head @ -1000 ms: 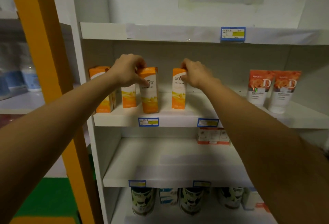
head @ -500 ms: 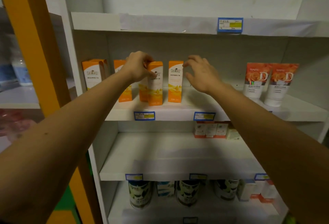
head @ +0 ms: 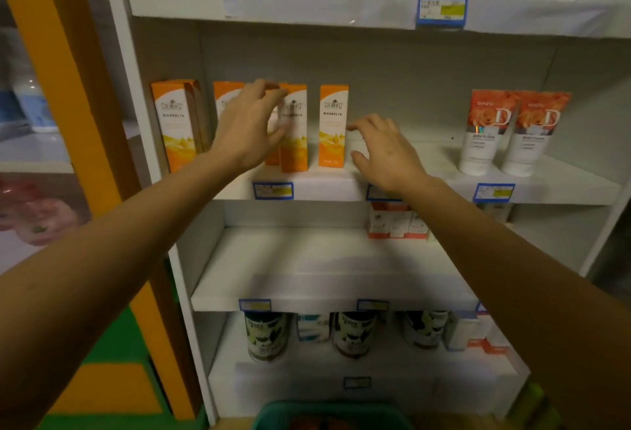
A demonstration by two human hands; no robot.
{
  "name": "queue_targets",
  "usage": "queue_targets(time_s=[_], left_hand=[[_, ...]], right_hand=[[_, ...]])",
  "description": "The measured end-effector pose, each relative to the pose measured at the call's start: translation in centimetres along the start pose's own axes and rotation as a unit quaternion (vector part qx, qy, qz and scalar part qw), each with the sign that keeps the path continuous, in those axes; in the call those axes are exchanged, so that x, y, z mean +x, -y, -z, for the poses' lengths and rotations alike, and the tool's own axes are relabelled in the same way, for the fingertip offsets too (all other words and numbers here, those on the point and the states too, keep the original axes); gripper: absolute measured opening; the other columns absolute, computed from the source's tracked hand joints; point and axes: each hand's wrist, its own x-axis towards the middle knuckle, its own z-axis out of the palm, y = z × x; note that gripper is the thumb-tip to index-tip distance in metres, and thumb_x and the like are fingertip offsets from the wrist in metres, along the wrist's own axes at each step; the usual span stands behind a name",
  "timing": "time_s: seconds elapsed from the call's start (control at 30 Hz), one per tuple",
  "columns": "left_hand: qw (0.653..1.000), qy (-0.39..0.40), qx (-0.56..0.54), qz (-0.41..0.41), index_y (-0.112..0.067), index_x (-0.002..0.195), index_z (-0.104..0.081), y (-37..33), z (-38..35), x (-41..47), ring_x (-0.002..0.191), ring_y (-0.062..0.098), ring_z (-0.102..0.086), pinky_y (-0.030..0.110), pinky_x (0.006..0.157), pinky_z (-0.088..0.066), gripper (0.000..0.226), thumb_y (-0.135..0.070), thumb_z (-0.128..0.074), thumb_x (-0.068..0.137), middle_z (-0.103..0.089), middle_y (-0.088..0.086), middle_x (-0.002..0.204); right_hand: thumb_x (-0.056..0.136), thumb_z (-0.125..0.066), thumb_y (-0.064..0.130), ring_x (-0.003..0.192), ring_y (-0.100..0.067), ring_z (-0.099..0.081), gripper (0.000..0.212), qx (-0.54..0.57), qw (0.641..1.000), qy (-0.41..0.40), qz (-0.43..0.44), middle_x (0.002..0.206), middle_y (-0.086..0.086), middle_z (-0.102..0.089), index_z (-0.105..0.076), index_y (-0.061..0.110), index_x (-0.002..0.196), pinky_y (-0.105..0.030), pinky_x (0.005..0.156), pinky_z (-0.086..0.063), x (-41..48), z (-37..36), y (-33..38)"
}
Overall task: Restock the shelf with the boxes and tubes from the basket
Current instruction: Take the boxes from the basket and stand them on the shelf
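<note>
Left hand hangs in front of the row of orange boxes with its fingers loosely spread and curled round nothing. The fingertips lie over the top of the third box and the thumb sits close against that box's face, though whether skin meets card cannot be told. Right hand is likewise spread, palm down and holding nothing, its forefinger just beside the right edge of the end box. Both look like steadying poses: tall, narrow cartons tip easily, so a hand on each flank would keep the row square.

Outward, the boxes stand upright on the shelf with labels forward, grouped at its left end above a price tag. The third box sits a little ahead of its neighbours and probably wants nudging back. Well apart to the right stand two tubes, caps down, with a bare stretch between them and the boxes that could take more stock. Lower shelves carry small boxes and cans. The green basket shows at the bottom edge, its contents too blurred to name.
</note>
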Motion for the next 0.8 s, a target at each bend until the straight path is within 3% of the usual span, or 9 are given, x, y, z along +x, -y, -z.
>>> queue_targets(time_s=[0.07, 0.2, 0.33, 0.5, 0.67, 0.8], left_hand=[[0.999, -0.006, 0.014, -0.032, -0.010, 0.130, -0.048, 0.2, -0.3, -2.5, 0.122, 0.028, -0.046, 0.039, 0.093, -0.042, 0.045, -0.021, -0.055, 0.086, -0.049, 0.012, 0.132], [0.995, 0.058, 0.039, -0.077, -0.005, 0.111, -0.061, 0.7, -2.2, -8.1, 0.101, 0.037, -0.057, 0.042, 0.077, -0.047, 0.038, -0.025, -0.050, 0.081, -0.062, 0.016, 0.111], [0.989, 0.141, 0.037, -0.038, -0.009, 0.114, -0.060, 0.7, -5.3, -13.9, 0.105, 0.034, -0.058, 0.041, 0.081, -0.048, 0.047, -0.036, -0.042, 0.081, -0.063, 0.014, 0.114], [0.972, 0.233, 0.021, 0.008, -0.011, 0.120, -0.056, 0.6, -10.4, -20.9, 0.111, 0.031, -0.054, 0.040, 0.087, -0.045, 0.040, -0.030, -0.052, 0.085, -0.060, 0.011, 0.123], [0.949, 0.313, 0.006, 0.048, -0.012, 0.118, -0.058, 0.5, -15.6, -28.1, 0.111, 0.031, -0.054, 0.039, 0.082, -0.049, 0.056, -0.045, -0.039, 0.077, -0.060, 0.011, 0.120], [0.921, 0.384, 0.005, 0.069, -0.015, 0.125, -0.052, 0.6, -20.3, -34.5, 0.118, 0.030, -0.050, 0.039, 0.091, -0.044, 0.048, -0.041, -0.046, 0.086, -0.055, 0.010, 0.130]], right_hand=[[0.091, -0.050, 0.021, 0.123, -0.022, -0.041, 0.045, 0.001, 1.000, -0.005, 0.000, 0.136, -0.003, -0.044, -0.041, 0.020, 0.135, -0.037, 0.097, -0.042, -1.6, -0.9, 0.0], [0.090, -0.052, 0.022, 0.117, -0.024, -0.045, 0.039, 0.016, 1.000, -0.015, 0.017, 0.127, -0.006, -0.049, -0.047, 0.016, 0.129, -0.037, 0.094, -0.043, -5.5, -3.7, -0.2], [0.088, -0.055, 0.021, 0.113, -0.028, -0.048, 0.038, 0.028, 0.999, 0.016, 0.033, 0.121, -0.010, -0.053, -0.053, 0.011, 0.124, -0.036, 0.089, -0.041, -10.0, -7.5, -1.0], [0.090, -0.052, 0.024, 0.118, -0.025, -0.045, 0.039, 0.071, 0.990, 0.122, 0.000, 0.130, -0.006, -0.050, -0.049, 0.014, 0.128, -0.036, 0.094, -0.041, -16.4, -13.7, -1.9], [0.091, -0.051, 0.024, 0.125, -0.027, -0.040, 0.041, 0.088, 0.965, 0.245, -0.032, 0.135, -0.008, -0.046, -0.046, 0.014, 0.131, -0.040, 0.100, -0.040, -23.1, -20.2, -2.7], [0.092, -0.051, 0.023, 0.128, -0.025, -0.040, 0.042, 0.105, 0.938, 0.324, -0.067, 0.139, -0.005, -0.044, -0.045, 0.015, 0.133, -0.036, 0.103, -0.036, -28.9, -25.3, -2.9]])
